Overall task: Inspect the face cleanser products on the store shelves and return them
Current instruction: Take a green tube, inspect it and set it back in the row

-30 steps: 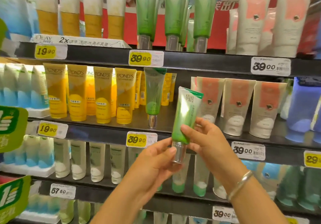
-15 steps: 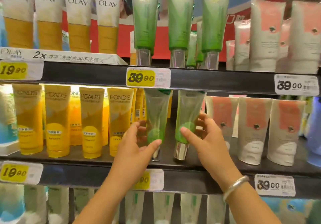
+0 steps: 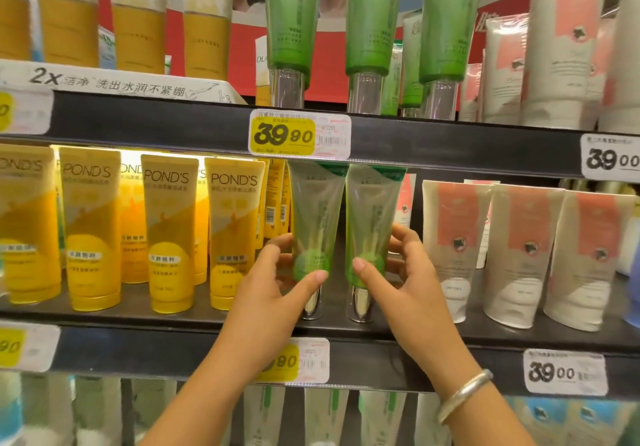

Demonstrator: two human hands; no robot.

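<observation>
Two green face cleanser tubes with silver caps stand cap-down, side by side, on the middle shelf (image 3: 194,319). My left hand (image 3: 277,283) curls round the lower part of the left tube (image 3: 315,217), thumb on its front. My right hand (image 3: 401,279) holds the right tube (image 3: 372,217) the same way, thumb on the front and fingers behind. Both tubes are upright with their caps on the shelf board. A silver bangle sits on my right wrist.
Yellow Pond's tubes (image 3: 166,234) fill the shelf to the left, white-and-pink tubes (image 3: 519,255) to the right. The upper shelf carries taller green tubes (image 3: 367,19) and Olay tubes (image 3: 138,12). Price tags (image 3: 299,135) line the shelf edges. More tubes stand below.
One second ago I held a green tube in front of the shelf with both hands. It now stands on the middle shelf beside its twin, and each hand holds one tube.
</observation>
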